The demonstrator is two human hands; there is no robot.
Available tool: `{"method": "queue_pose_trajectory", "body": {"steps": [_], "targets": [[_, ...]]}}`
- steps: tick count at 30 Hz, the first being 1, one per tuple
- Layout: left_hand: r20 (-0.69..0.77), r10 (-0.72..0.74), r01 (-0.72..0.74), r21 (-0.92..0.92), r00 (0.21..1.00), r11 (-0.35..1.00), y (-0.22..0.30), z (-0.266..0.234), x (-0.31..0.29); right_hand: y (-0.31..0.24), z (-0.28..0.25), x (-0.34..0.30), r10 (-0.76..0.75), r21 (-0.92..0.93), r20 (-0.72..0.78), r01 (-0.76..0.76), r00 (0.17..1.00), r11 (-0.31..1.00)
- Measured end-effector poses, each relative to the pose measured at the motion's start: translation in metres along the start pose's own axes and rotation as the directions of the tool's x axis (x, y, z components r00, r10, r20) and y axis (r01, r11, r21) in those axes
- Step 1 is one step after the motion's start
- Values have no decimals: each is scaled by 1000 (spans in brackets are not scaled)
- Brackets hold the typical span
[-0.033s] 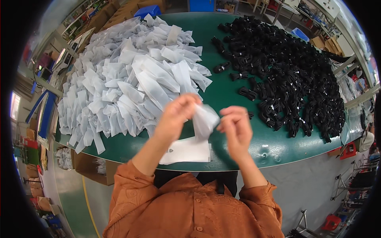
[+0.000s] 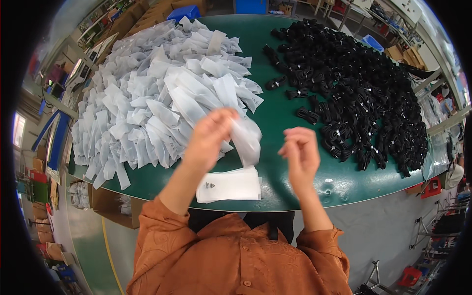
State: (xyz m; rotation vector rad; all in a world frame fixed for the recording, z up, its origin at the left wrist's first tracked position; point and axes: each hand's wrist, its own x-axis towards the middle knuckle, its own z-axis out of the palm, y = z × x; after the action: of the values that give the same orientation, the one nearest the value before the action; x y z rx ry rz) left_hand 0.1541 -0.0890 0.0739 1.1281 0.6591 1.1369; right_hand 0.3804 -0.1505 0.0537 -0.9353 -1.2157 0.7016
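Note:
My left hand [image 2: 212, 135] pinches a translucent white bag [image 2: 247, 142] by its upper end, and the bag hangs at a tilt above the table. Whether anything lies inside the bag is hard to make out. Apart from it, to the right, my right hand [image 2: 301, 150] hovers with loosely bent fingers and nothing visible in them. A small stack of flat white bags [image 2: 230, 186] lies at the near table edge, below the held one. Just beyond my left hand rises a large heap of filled-looking white bags [image 2: 162, 98].
Bundled black cables [image 2: 354, 93] form a big pile on the right of the green table [image 2: 260, 54]. A cardboard box [image 2: 110, 209] stands on the floor at the near left. Metal frames [image 2: 447, 120] flank the right side.
My left hand has drawn the bag left and slightly away from me. My right hand has moved right, widening the gap between it and the bag.

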Motion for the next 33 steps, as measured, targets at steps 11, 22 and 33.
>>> {"method": "queue_pose_trajectory", "body": {"steps": [11,22,33], "targets": [[246,297,-369,786,923,496,-39,5,-66,69,-85,-24,60,-849,198,140,978,509],[234,108,-257,833,966,489,-103,25,-107,27,-42,-99,124,-615,182,14,975,789],[154,134,-201,835,979,512,-101,31,-104,21,-33,-117,-4,-709,150,110,989,697]]}}
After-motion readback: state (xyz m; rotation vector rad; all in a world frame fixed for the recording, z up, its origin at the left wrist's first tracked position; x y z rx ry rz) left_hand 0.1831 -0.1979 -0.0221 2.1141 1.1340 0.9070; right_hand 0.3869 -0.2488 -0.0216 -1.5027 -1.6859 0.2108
